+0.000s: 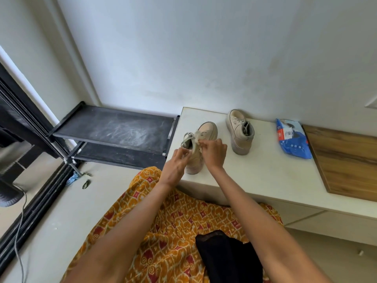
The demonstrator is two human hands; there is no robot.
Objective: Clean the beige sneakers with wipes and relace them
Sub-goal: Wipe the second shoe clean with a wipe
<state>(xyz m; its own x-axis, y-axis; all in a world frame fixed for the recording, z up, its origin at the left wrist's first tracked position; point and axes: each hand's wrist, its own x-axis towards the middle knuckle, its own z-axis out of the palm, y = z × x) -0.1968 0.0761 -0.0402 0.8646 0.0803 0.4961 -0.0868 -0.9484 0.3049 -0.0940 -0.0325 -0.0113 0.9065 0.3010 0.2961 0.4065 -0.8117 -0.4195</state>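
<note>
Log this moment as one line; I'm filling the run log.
stage: lacing | left hand: pinches lace | right hand: pinches lace | near sneaker: on white counter | wipes pack: untouched

Single head view, worn on the person, wide-angle, looking forward and steeply down. White counter (255, 180) sits centre-right, fairly near, at arm's reach. Both forearms enter from the bottom edge and reach up toward the counter. Left of the counter: black shoe rack (114, 129). Behind the counter: white wall (183, 48) fills the top half. Straight lines bow near the edges.
</note>
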